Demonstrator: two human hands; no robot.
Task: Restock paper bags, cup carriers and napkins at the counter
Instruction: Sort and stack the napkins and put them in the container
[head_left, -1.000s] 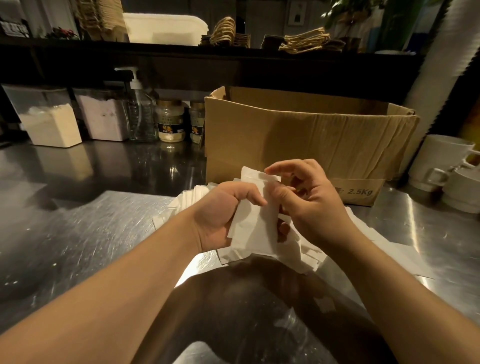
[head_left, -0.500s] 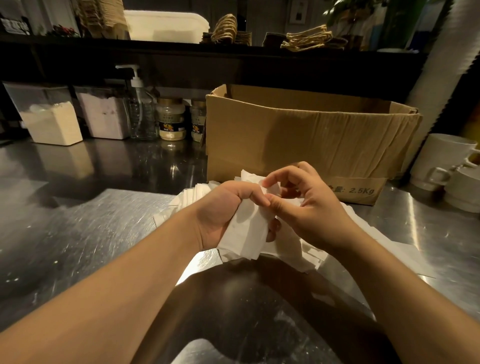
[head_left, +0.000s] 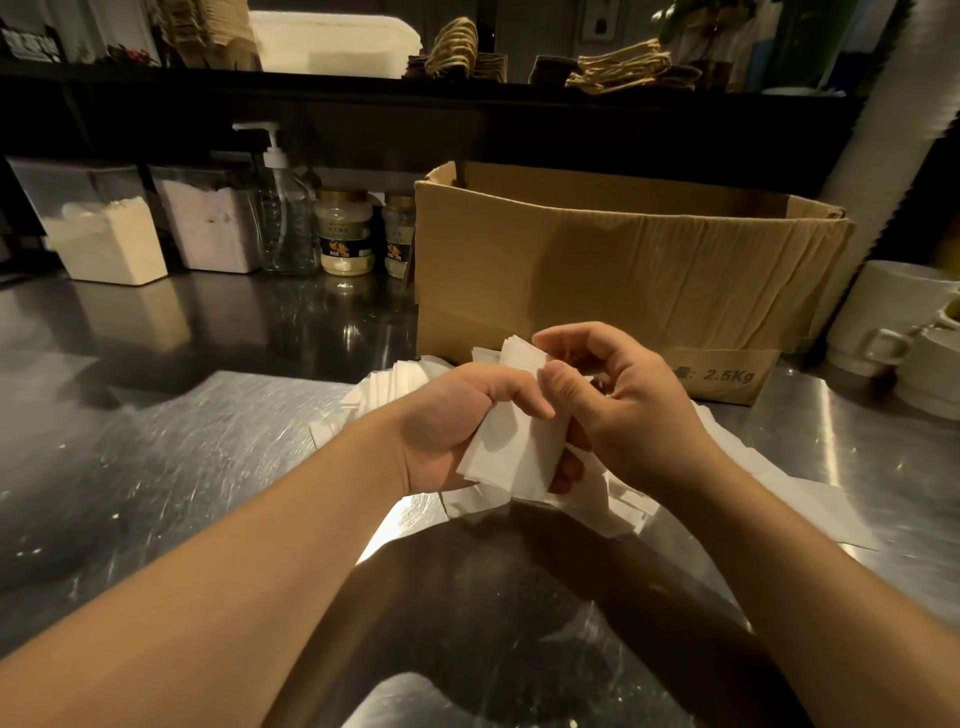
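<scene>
Head view, napkins (head_left: 511, 447) gripped between left hand (head_left: 451, 422), right hand (head_left: 626, 410)

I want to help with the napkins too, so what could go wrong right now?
1. The left hand grips a napkin stack while the right hand pinches its top edge; a loose grip might let sheets slide out.
2. More loose napkins lie spread on the shiny metal counter; a bump could probably scatter them.
3. The cardboard box stands right behind the hands; a quick lift might knock it.
</scene>
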